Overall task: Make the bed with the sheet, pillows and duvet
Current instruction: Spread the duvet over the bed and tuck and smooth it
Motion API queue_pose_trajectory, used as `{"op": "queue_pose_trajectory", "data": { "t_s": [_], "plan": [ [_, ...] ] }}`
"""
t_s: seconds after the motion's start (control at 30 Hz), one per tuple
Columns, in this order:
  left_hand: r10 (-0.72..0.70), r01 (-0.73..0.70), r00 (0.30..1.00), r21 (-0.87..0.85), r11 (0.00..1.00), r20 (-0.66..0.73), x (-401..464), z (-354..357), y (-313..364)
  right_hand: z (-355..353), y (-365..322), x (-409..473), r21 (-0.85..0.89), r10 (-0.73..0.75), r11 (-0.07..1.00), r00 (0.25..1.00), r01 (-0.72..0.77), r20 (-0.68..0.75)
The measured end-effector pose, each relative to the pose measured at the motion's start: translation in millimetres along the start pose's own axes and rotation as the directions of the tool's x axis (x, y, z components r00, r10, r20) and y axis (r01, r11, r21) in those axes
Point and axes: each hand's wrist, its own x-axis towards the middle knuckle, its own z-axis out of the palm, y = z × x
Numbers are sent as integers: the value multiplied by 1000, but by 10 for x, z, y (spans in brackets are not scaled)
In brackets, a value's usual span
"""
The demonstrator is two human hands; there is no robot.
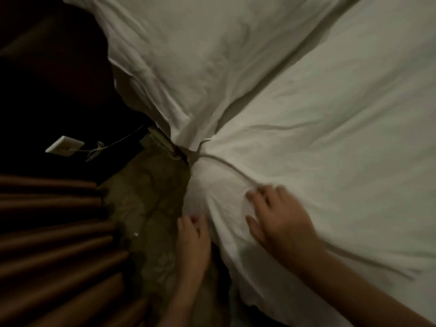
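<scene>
Spread flat, the right hand (278, 218) is being pressed onto the white duvet (330, 138) near its corner, with the fingers straight and apart and nothing being gripped. Slightly blurred fingertips are being shown at the far side of that hand. Beside it, to the left, the left hand (194, 239) is being laid against the side of the same corner, where the fabric is dropping over the bed's edge; its fingers are being held nearly straight and touching the cloth, though whether any fold is being pinched cannot be told in the dim light. Both hands are being kept close together at the near left corner of the bedding. A raised seam is being seen running from that corner toward the near right. Farther away, a white pillow (188, 55) is being shown lying at the far left of the bed, its near edge meeting the duvet along a shadowed crease. To the left of the bed, a patterned floor (146, 208) is being glimpsed, with brown pleated curtains (59, 256) at the near left and a small white plate with a thin cord (64, 144) in the darkness beyond.
</scene>
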Motion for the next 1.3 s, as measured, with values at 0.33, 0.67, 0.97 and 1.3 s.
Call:
{"op": "queue_pose_trajectory", "data": {
  "t_s": [0.33, 0.67, 0.97, 1.3],
  "plan": [
    [-165, 166, 986, -129, 978, 23, 470, 32, 225, 149, -94, 421, -180, -191, 959, 967, 220, 169],
    [-278, 355, 921, -290, 889, 274, 781, 107, 82, 10, -183, 431, 43, -260, 964, 900, 261, 351],
    [-355, 264, 930, -494, 828, -97, 445, -61, -177, -2, -339, 400, 89, -83, 994, 955, 60, 286],
    [-488, 372, 831, -388, 843, -265, 695, -61, -98, 394, -537, -727, 90, -284, 942, 626, 323, 726]
  ]
}}
